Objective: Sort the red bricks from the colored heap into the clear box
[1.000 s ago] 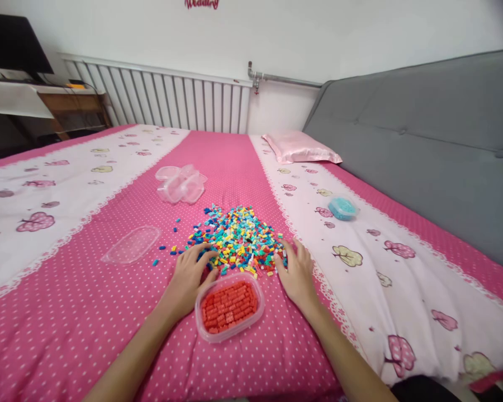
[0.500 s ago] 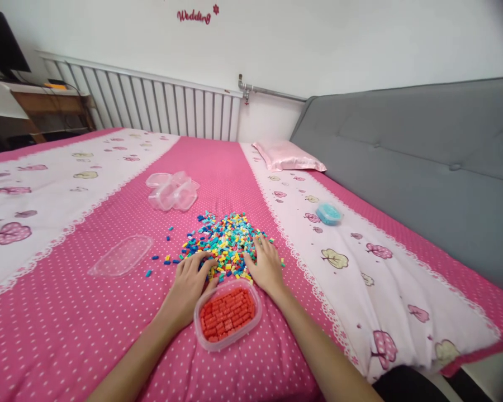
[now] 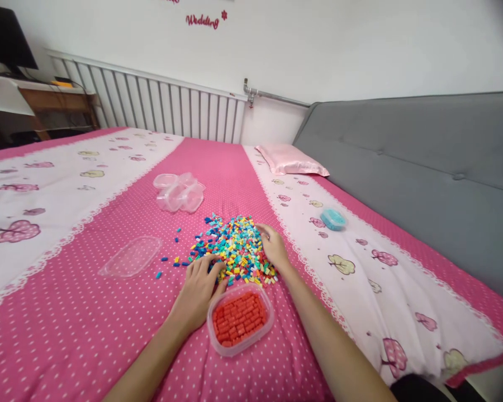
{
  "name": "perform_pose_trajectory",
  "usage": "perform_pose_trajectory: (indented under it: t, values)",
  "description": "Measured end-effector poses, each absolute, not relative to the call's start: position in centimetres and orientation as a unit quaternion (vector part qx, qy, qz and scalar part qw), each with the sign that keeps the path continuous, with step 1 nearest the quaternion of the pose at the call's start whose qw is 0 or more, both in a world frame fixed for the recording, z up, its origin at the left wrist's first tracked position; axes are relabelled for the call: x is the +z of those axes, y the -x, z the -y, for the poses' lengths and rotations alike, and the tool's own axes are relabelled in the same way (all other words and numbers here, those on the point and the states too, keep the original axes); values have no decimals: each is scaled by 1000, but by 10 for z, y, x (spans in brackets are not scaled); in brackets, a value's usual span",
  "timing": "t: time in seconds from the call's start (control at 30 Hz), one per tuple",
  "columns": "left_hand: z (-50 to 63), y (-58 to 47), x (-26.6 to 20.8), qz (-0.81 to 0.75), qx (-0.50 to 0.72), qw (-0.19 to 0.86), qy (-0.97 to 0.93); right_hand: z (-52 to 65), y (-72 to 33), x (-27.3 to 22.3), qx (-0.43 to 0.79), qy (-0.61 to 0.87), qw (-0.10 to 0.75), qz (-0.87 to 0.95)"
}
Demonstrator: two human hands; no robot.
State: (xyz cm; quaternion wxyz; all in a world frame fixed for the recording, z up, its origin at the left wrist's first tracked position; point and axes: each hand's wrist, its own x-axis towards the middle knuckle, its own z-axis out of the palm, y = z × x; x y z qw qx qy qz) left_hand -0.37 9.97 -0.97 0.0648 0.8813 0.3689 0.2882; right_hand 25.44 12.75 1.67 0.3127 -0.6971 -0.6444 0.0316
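Observation:
A heap of small multicoloured building bricks (image 3: 238,245) is spread on the bed. My left hand (image 3: 202,282) rests at the heap's near left edge, its fingers slightly bent and the thumb apart, with nothing visible held. Against the right edge of the heap lies my right hand (image 3: 273,248), fingers curved over the bricks and apart. Between my forearms stands a clear plastic box (image 3: 271,319) lined with neat rows of red bricks (image 3: 240,318). Its near side faces me, and my left thumb is close to its far left rim.
A clear lid (image 3: 132,257) lies left of the heap, near a few stray bricks. Farther back are several stacked clear containers (image 3: 180,192). A box of light-blue bricks (image 3: 333,219) sits on the right, before the pink pillow (image 3: 292,159) and grey headboard (image 3: 411,151).
My right hand has drawn from the heap's near right part to its far right edge, uncovering bricks there. My left hand stays at the heap. The whole view has shifted slightly.

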Motion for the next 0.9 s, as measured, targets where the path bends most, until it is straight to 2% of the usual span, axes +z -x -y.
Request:
perform_pose_trajectory:
  t: [0.27, 0.5, 0.67, 0.9]
  values:
    - [-97, 3, -7, -370, 298, 63, -878, -160, -270, 8, -15, 774, 226, 591]
    - [-95, 5, -8, -366, 304, 57, -878, -162, -269, 18, 4, 742, 211, 636]
    - [-93, 6, -7, -369, 306, 50, -876, -159, -274, 19, 53, 719, 249, 647]
    - [-87, 6, 4, -391, 326, 45, -860, -143, -281, 26, 138, 677, 363, 625]
